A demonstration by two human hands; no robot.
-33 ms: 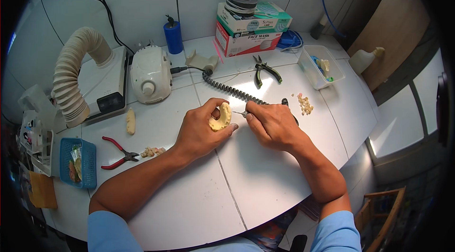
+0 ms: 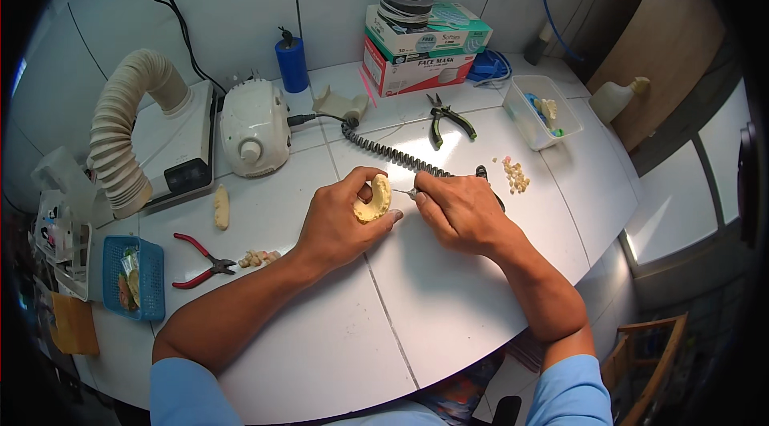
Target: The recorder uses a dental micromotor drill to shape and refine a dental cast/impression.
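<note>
My left hand (image 2: 338, 222) is closed round a yellowish horseshoe-shaped dental cast (image 2: 381, 200), its thumb along the lower side and index finger over the top. In my right hand (image 2: 460, 214) is a rotary handpiece (image 2: 412, 193), gripped like a pen and mostly hidden by the fingers. A thin bur points left at the cast's right side; whether it touches I cannot tell. From the handpiece's rear a black coiled cord (image 2: 392, 154) runs to a white motor control box (image 2: 255, 134). Small tooth-like pieces (image 2: 517, 178) lie beyond my right hand, with another pile (image 2: 258, 258) near my left forearm.
Red-handled cutters (image 2: 210, 263) and a blue basket (image 2: 138, 312) lie to the left, below a ribbed hose (image 2: 120, 134) and a pale elongated piece (image 2: 221, 207). At the back are green-and-black pliers (image 2: 445, 120), stacked boxes (image 2: 420, 66), a blue cylinder (image 2: 292, 66) and a clear tub (image 2: 525, 118).
</note>
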